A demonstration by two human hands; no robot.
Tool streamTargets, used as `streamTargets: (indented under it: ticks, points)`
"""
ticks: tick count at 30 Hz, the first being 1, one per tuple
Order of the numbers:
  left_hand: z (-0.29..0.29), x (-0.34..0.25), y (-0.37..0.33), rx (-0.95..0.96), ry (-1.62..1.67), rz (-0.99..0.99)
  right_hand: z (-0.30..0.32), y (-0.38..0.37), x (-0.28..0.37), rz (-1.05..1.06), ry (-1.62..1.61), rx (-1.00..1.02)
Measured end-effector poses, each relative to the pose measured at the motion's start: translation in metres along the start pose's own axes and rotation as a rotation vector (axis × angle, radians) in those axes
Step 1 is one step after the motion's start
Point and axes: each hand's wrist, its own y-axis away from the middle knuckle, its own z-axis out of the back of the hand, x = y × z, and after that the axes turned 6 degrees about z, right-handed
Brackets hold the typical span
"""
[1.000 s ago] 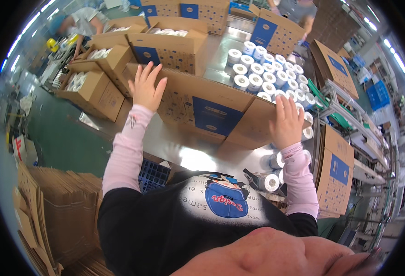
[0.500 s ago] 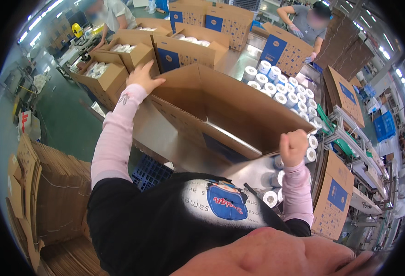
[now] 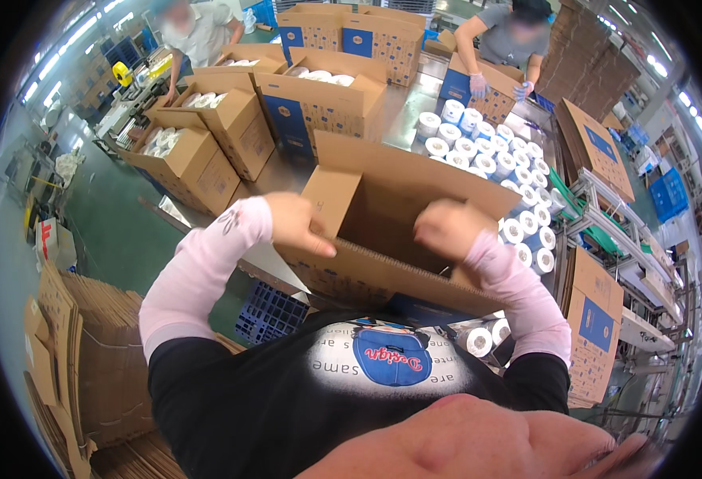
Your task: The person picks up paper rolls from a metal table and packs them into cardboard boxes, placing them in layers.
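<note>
An upright brown cardboard carton (image 3: 375, 275) with a blue printed panel stands open-topped in front of me, its long flaps raised. My left hand (image 3: 299, 223) is over the near left corner, thumb apart from the fingers and lying along the near flap's edge; the fingers are partly hidden. Over the right part of the opening is my right hand (image 3: 450, 230), its fingers curled and slightly blurred, with no object visible in it. Just beyond my left hand the carton's left end flap (image 3: 333, 194) stands up. The bottom of the carton is in shadow.
Many white rolls (image 3: 504, 164) stand on the metal table at the right. Cartons filled with rolls (image 3: 207, 132) are at the back left. Two people work across the table, one handling a carton (image 3: 486, 92). Stacked flat cardboard (image 3: 115, 351) lies at lower left, a blue pallet (image 3: 271, 311) below.
The carton is nearer to me and turned more squarely. My left hand has moved right and nearer; my right hand has moved left over the opening. The far worker's carton sits lower.
</note>
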Motion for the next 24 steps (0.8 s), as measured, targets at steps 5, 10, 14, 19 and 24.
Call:
streamTargets:
  ticks: [5, 10, 14, 19, 24]
  points:
    - [-0.037, 0.037, -0.089, -0.689, -0.044, -0.204, 0.057, 0.007, -0.065, -0.247, 0.479, -0.361]
    - [-0.070, 0.033, -0.083, -0.965, 0.101, -0.184, 0.033, 0.054, 0.001, -0.392, 0.390, -0.321]
    - [-0.076, 0.029, -0.081, -1.436, 0.260, -0.107, 0.035, 0.075, 0.064, -0.347, 0.511, -0.296]
    - [-0.063, 0.021, -0.107, -1.423, -0.020, -0.159, 0.056, 0.087, 0.043, -0.415, 0.422, -0.127]
    - [-0.057, 0.013, -0.121, -1.031, -0.026, -0.123, 0.088, 0.066, 0.062, -0.277, 0.389, -0.220]
